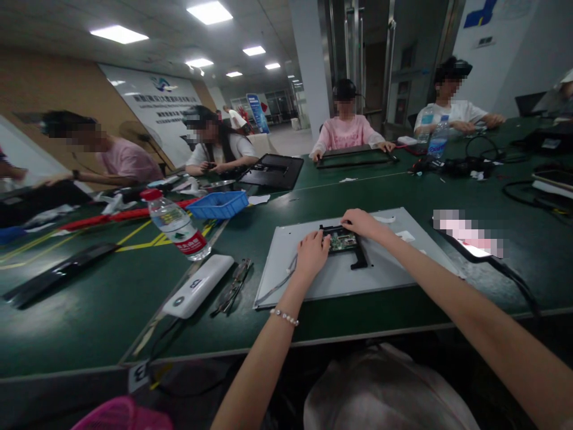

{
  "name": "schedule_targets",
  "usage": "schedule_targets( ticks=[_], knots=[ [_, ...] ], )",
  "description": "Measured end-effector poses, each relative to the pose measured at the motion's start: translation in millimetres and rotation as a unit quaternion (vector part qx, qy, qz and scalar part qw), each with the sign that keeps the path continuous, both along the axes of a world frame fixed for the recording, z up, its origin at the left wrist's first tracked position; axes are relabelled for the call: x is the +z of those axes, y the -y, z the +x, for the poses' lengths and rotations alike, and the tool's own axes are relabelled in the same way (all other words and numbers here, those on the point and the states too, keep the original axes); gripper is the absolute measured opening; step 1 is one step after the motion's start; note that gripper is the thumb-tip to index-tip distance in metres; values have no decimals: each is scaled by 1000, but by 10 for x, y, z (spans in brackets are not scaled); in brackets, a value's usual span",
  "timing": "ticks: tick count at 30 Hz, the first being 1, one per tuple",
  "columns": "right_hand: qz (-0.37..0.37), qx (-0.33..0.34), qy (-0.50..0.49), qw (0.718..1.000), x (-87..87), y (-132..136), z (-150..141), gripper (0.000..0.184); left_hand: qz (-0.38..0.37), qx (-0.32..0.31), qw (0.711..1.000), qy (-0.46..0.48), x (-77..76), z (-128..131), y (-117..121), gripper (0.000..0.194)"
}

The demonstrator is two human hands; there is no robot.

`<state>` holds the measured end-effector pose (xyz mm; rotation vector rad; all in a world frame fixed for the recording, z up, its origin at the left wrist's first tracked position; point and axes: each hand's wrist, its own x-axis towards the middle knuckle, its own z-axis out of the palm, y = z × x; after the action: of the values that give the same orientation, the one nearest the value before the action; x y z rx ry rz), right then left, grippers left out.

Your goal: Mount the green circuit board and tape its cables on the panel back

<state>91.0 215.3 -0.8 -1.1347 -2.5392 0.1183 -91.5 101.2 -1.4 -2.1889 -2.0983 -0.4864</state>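
Note:
A light grey flat panel [295,239] lies on the green table in front of me. On it rests a black plastic frame [359,260] around a green circuit board [342,240]. My left hand [312,254] grips the left side of the frame with bent fingers. At its upper right corner my right hand [362,223] is closed on the frame, the fingertips partly hidden. A thin grey cable [280,285] runs from near my left hand to the panel's lower left corner.
Left of the panel are eyeglasses [233,286], a white power bank [198,286], a water bottle [176,226] and a blue tray [218,205]. A phone [475,242] with a cable lies to the right. Several people sit around the table; one holds a black frame [356,158].

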Motion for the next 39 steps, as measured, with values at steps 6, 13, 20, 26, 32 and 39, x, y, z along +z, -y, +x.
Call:
schedule_targets(
  ticks=[6,13,20,26,32,39],
  knots=[
    [24,-23,-65,997,-39,35,31,25,-13,-10,1000,-3,-1,17,13,47],
    [31,-83,-103,991,-132,-83,318,27,-24,-16,1000,2,44,24,37,50],
    [18,-76,-94,992,-298,-180,388,34,-21,-2,1000,20,67,22,25,53],
    [32,-69,-115,990,-268,-142,405,31,-10,7,999,29,89,23,32,52],
    [25,-51,-92,994,-270,-91,428,26,-27,-8,999,27,64,24,19,52],
    [39,-52,-65,996,-237,-53,401,23,-55,-19,998,10,56,50,44,55]
  ],
)
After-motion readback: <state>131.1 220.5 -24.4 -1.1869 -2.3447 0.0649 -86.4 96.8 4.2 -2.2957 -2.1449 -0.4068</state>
